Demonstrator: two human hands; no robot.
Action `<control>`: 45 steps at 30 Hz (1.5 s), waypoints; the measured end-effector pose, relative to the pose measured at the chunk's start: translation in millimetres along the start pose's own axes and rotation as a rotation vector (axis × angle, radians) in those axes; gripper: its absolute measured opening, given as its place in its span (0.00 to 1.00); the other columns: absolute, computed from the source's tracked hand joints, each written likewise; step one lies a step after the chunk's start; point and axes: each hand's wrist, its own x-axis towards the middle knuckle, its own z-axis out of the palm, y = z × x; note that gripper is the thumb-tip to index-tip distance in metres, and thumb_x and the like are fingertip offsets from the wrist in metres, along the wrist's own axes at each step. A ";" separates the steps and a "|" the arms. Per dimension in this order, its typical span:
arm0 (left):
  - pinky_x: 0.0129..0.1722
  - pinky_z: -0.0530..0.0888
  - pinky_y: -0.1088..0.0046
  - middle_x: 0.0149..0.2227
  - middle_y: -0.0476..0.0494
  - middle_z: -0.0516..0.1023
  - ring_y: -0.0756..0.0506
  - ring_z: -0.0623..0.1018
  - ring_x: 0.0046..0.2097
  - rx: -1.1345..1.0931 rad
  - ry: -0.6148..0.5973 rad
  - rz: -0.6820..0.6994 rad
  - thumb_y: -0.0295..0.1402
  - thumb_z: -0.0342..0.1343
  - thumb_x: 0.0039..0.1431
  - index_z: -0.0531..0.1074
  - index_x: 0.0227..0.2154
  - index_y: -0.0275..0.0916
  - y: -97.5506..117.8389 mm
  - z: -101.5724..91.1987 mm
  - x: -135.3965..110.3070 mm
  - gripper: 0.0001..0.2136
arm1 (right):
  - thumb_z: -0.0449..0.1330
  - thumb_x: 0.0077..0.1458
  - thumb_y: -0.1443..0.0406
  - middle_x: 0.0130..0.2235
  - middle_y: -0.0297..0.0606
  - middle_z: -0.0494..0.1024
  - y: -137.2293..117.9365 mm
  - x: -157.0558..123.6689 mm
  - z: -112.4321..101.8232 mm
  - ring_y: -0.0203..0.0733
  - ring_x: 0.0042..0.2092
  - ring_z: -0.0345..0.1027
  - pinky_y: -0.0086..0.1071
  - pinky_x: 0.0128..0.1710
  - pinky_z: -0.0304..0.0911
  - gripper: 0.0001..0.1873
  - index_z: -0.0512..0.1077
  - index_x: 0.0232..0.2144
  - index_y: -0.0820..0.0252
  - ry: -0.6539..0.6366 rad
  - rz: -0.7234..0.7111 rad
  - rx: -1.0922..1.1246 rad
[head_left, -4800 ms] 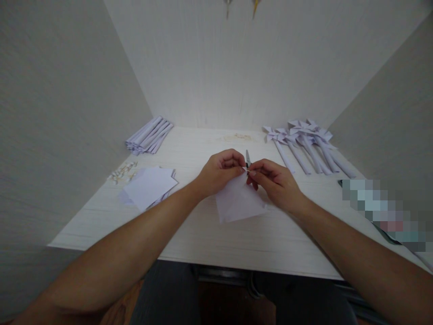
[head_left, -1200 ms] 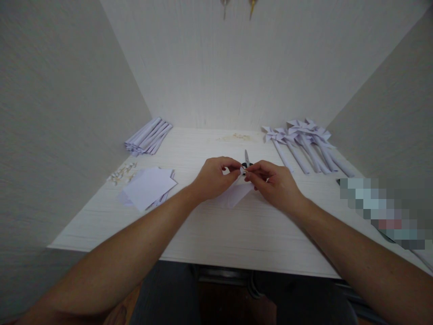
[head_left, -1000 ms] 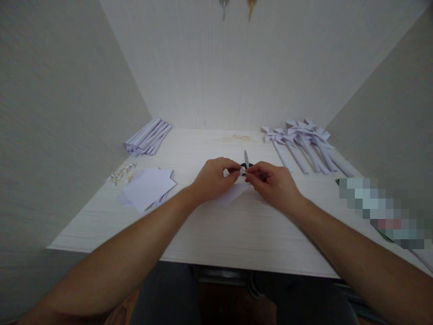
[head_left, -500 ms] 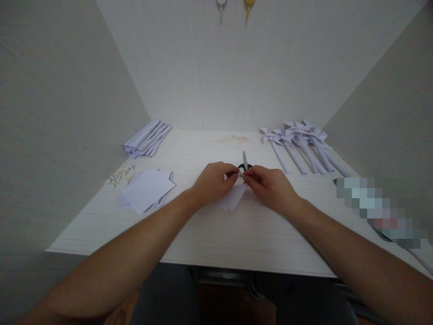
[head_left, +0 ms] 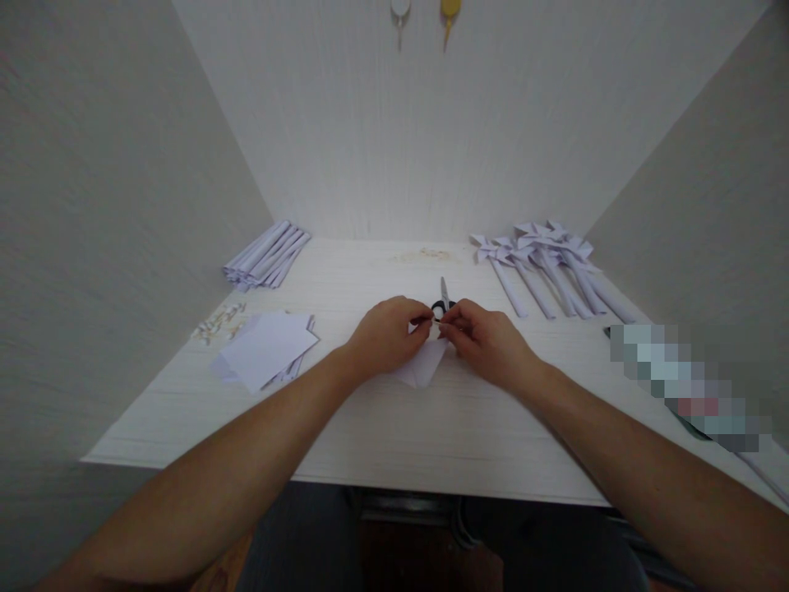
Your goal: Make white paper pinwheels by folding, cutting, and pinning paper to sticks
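My left hand (head_left: 391, 333) and my right hand (head_left: 490, 339) meet over the middle of the table, each with thumb and forefinger pinched together. Between the fingertips runs a small, thin, pale stick (head_left: 437, 321), gripped from both sides; its ends are hidden by the fingers. Right below the hands lies a creased white paper piece (head_left: 422, 366), partly covered by my left hand. Just beyond the fingertips, scissors (head_left: 444, 292) with dark handles rest with their blades pointing away from me.
To the left are a stack of white paper squares (head_left: 271, 345), small white-tipped sticks (head_left: 219, 322) and a bundle of rolled paper tubes (head_left: 268, 255). Paper pinwheels (head_left: 548, 263) on tube handles lie back right. A blurred-out item (head_left: 684, 382) sits at the right edge. Walls enclose three sides.
The hands stay nearly in place, fingertips shifting slightly around the small stick, which now shows as a thin line between them. The whole view has shifted a little.
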 end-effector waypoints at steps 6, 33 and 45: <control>0.41 0.74 0.65 0.35 0.43 0.84 0.44 0.80 0.39 -0.037 -0.013 0.007 0.33 0.53 0.62 0.81 0.34 0.40 2.1 -0.9 -0.4 0.11 | 0.56 0.65 0.64 0.33 0.36 0.84 1.1 0.8 0.7 0.39 0.26 0.75 0.32 0.28 0.64 0.05 0.71 0.36 0.55 -0.039 0.008 0.127; 0.37 0.74 0.69 0.31 0.45 0.83 0.47 0.79 0.34 -0.166 0.106 -0.028 0.30 0.59 0.57 0.78 0.31 0.38 4.7 -2.8 0.0 0.04 | 0.65 0.56 0.58 0.33 0.37 0.85 4.5 5.3 5.6 0.38 0.26 0.76 0.34 0.29 0.70 0.09 0.70 0.35 0.55 -0.027 0.155 0.705; 0.37 0.71 0.68 0.31 0.44 0.80 0.47 0.76 0.33 -0.144 0.081 -0.023 0.28 0.57 0.52 0.76 0.30 0.37 7.6 -4.4 -2.3 0.04 | 0.72 0.43 0.61 0.25 0.34 0.80 -1.4 8.7 3.8 0.37 0.26 0.72 0.32 0.27 0.67 0.08 0.79 0.27 0.58 0.058 0.194 0.673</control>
